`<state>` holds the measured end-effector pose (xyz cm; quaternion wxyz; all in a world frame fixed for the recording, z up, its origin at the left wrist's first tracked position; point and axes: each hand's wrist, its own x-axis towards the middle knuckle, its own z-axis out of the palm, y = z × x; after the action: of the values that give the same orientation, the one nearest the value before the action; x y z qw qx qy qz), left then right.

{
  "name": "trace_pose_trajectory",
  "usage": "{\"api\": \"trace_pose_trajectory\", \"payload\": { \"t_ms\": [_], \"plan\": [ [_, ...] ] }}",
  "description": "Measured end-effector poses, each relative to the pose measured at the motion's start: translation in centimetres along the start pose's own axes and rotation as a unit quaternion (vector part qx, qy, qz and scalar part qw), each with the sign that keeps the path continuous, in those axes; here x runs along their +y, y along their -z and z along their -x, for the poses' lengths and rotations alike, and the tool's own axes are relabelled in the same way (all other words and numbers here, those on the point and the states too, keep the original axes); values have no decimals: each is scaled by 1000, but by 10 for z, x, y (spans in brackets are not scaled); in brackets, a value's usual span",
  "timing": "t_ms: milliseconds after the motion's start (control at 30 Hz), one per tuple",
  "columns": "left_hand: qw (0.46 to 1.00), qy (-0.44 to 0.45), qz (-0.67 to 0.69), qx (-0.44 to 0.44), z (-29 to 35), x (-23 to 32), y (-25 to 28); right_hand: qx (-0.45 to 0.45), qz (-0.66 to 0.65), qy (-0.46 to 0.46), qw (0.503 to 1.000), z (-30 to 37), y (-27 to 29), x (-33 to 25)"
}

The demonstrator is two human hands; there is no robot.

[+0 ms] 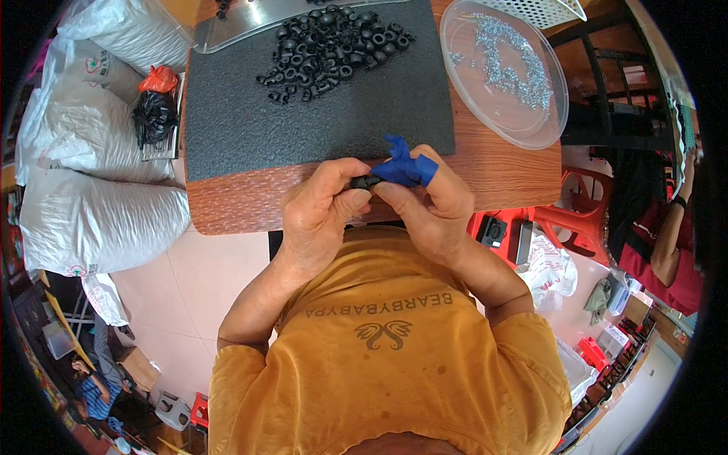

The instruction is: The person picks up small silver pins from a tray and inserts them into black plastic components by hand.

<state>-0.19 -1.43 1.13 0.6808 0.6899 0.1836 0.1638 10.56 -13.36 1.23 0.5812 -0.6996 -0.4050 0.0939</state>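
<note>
A mat [235, 125] on the tabletop [227, 203] bears black rings [334, 54]; over the near edge, my left hand [320, 208] pinches a black piece [365, 182] — my right hand [431, 208] grips its other end, a blue strip [402, 168] across the fingers — and rightward a clear tray [474, 106] holds silvery bits [533, 91].

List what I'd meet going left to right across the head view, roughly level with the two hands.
Bulging white woven-looking sack → left hand → small black piece pinched between the hands → right hand → red plastic stool → another person's bare forearm.
</note>
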Motion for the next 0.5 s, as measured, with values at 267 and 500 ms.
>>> {"api": "trace_pose_trajectory", "payload": {
  "t_ms": [267,500],
  "plan": [
    [997,-42,-52,-30,3,-5,2,32,75,113,990,3,-6,-1],
    [999,1,-48,-20,3,-1,-2,33,54,96,993,6,-5,0]
  ]
}}
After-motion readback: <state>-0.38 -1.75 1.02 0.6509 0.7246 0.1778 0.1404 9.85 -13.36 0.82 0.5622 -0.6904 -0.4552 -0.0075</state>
